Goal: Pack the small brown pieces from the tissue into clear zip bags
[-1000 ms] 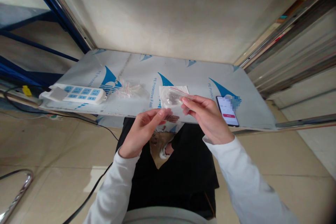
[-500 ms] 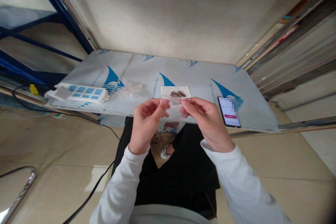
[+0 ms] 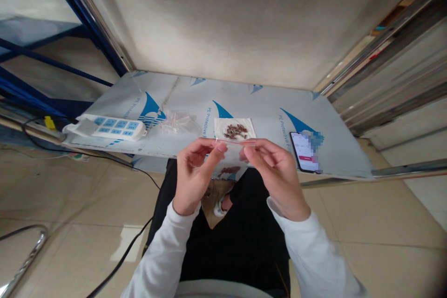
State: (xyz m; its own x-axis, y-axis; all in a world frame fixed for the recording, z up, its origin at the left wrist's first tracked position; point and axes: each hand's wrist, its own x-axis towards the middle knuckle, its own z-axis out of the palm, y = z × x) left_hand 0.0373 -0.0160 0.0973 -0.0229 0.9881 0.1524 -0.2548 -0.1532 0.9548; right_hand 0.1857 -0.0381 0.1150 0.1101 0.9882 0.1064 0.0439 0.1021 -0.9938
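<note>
Between my two hands a clear zip bag (image 3: 234, 142) is stretched, its red seal line running level near the front edge of the table. My left hand (image 3: 198, 170) pinches the left end of the bag with thumb and fingers. The right end is pinched by my right hand (image 3: 274, 172). Just beyond the bag lies a white square sheet or packet (image 3: 220, 125) bearing a heap of small brown metallic pieces (image 3: 236, 131), perhaps screws. A reddish patch shows below the bag; I cannot make out what it is.
Several clear bags with red lines (image 3: 178, 122) lie left on the film-covered metal table (image 3: 223, 88). Further left is a white power strip (image 3: 120, 126) with blue sockets. A lit phone (image 3: 304, 151) rests at the right. A black cable (image 3: 115, 260) hangs lower left.
My hands and the bag sit slightly lower in view, and the seal line now looks straighter. More of the brown pieces shows beyond them. The whole view has shifted a little.
</note>
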